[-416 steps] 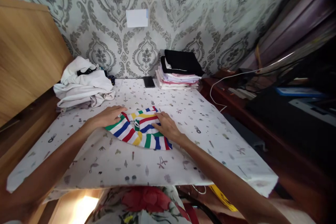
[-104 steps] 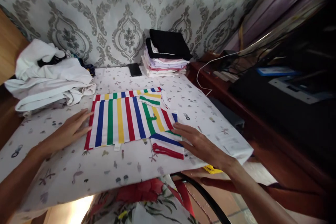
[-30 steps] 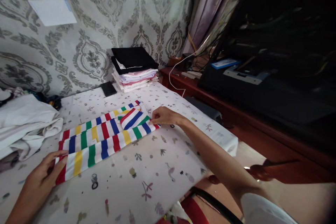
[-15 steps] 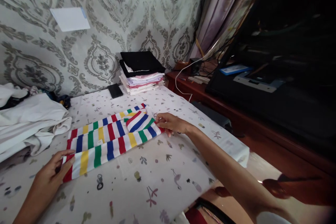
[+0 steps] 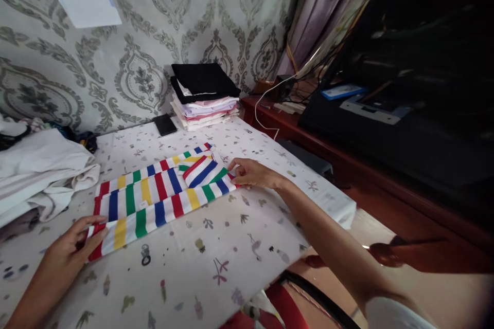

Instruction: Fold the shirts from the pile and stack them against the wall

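A striped garment [image 5: 159,214] in red, white, blue, green and yellow lies partly folded on the patterned tablecloth [image 5: 181,277]. Its long sides are turned inward, and a striped sleeve-like flap rests on top at its right end. My left hand [image 5: 73,247] pinches the near left corner between thumb and fingers. At the opposite end, my right hand [image 5: 250,172] grips the near right corner, fingers bent around the edge. The cloth stays on the table between both hands.
Behind the garment stand folded clothes [image 5: 204,105], black on top, beside a black phone [image 5: 164,125]. Loose white clothes [image 5: 42,175] are heaped at left. A dark red cabinet [image 5: 328,149] with a large black screen [image 5: 409,87] and a white cable [image 5: 266,94] stands at right.
The view has shifted slightly, so the scene sits a little higher and further left. Both hands keep hold of the garment's near corners, and its folds look the same.
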A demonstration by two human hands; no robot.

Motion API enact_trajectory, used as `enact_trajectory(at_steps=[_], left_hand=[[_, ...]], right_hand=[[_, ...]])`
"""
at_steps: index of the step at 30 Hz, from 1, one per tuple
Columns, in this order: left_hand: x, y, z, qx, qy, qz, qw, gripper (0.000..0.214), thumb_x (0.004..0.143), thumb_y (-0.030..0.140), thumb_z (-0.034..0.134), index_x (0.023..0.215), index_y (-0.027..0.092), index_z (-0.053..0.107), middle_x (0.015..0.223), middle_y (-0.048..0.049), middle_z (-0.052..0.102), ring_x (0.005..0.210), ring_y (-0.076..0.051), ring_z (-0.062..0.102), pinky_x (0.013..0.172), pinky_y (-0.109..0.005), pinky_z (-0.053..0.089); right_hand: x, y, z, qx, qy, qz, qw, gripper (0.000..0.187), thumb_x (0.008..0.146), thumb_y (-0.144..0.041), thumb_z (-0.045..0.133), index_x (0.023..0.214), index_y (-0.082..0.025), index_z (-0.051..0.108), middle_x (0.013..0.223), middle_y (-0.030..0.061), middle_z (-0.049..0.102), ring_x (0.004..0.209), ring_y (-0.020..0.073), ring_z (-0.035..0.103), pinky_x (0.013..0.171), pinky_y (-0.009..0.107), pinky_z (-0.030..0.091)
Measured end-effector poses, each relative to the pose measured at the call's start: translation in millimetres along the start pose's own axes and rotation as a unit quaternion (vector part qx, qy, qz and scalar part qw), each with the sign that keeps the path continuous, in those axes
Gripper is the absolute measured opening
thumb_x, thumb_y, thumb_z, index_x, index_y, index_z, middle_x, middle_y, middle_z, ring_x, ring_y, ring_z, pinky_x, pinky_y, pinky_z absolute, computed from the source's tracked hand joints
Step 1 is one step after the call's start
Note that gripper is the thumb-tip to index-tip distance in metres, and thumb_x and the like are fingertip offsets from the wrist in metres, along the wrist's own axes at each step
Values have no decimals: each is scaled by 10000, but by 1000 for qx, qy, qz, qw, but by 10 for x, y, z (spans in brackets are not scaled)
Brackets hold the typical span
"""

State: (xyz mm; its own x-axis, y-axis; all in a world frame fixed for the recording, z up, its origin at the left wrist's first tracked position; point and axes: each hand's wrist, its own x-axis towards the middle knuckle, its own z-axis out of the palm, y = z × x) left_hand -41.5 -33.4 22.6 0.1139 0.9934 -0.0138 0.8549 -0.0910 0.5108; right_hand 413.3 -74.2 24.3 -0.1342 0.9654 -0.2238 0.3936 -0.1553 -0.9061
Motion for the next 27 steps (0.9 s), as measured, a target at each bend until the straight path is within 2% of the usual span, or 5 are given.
enact_trajectory(at_steps=[4,8,14,19,27], left_hand=[[-13,-140,-5,109,8,21,994,663,778,777,359,1124,260,586,767,-11,644,611,-220,611,608,-316,479],[6,-65,10,150,76,118,979,607,891,666,321,1259,222,510,1256,-136,612,1199,-342,564,1010,-465,465],[-34,121,367,119,-9,225,967,651,927,588,378,1496,270,390,1585,-68,386,1447,-315,370,1180,-518,325],[-63,17,473,101,-56,252,961,632,940,533,435,1536,342,345,1568,-37,429,1424,-302,417,1144,-484,386],[514,42,108,134,7,166,977,538,936,538,344,1263,213,619,1359,-118,607,1262,-324,550,1044,-463,460]], right_hand=[[28,20,-67,-16,104,-29,994,330,802,-436,690,1029,-210,610,677,-48,605,469,88,502,478,230,410],[90,-117,42,-111,209,-87,968,234,920,-401,563,974,-201,673,883,46,705,687,156,652,664,292,519],[161,-178,613,-302,71,-213,927,522,976,-404,509,1467,-231,466,1601,85,363,1479,280,308,1211,493,253],[193,-101,630,-266,23,-197,943,483,992,-471,463,1411,-242,536,1545,91,453,1442,275,380,1202,468,278],[866,-343,172,-281,234,33,930,175,925,-252,538,869,-196,694,1000,73,717,940,209,632,796,289,446]])
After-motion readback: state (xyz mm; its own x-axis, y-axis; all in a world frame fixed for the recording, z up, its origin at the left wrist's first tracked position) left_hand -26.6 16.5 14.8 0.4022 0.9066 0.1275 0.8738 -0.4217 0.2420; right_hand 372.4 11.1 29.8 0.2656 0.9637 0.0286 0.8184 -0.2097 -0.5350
